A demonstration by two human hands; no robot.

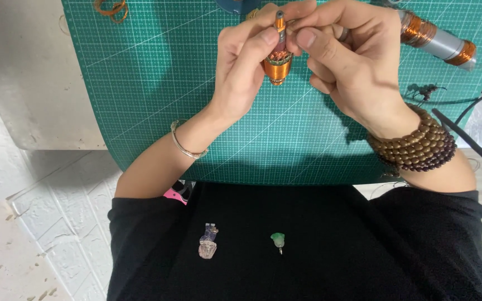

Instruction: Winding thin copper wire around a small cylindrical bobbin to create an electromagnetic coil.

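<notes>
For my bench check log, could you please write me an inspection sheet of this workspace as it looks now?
Surface: green gridded cutting mat on a pale bench.
Job's things: small copper-wound motor rotor, held upright above the mat.
Clutter: second wound rotor at top right; loose wire coil at top left; a tangle of fine wire on the mat.
Grip: left hand and right hand both pinch the small rotor.
Cables: black cable at right edge.
Surroundings: black apron with two small pendants; pale floor.
</notes>
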